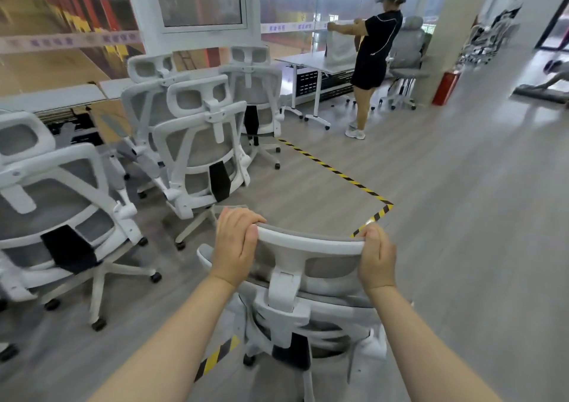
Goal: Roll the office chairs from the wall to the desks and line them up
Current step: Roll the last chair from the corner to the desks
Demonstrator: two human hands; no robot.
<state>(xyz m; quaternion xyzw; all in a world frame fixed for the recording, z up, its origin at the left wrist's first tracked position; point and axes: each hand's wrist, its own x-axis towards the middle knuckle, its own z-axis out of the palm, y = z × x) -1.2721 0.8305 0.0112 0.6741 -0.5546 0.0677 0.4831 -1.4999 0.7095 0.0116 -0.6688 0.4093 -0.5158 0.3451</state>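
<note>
We grip the headrest [309, 243] of a white chair [295, 309], left hand [235, 247] and right hand [377, 257] fingers curled over its ends, beside parked chairs [197, 152].

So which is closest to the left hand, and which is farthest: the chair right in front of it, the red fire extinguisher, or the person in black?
From the left hand, in the head view:
1. The chair in front, just ahead and slightly left.
2. The person in black, far ahead on the right, by a desk.
3. The red fire extinguisher, farther right, beside the pillar; close to the person in depth.

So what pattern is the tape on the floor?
Diagonal yellow-and-black hazard stripes on the floor tape, clearest in the head view.
</note>
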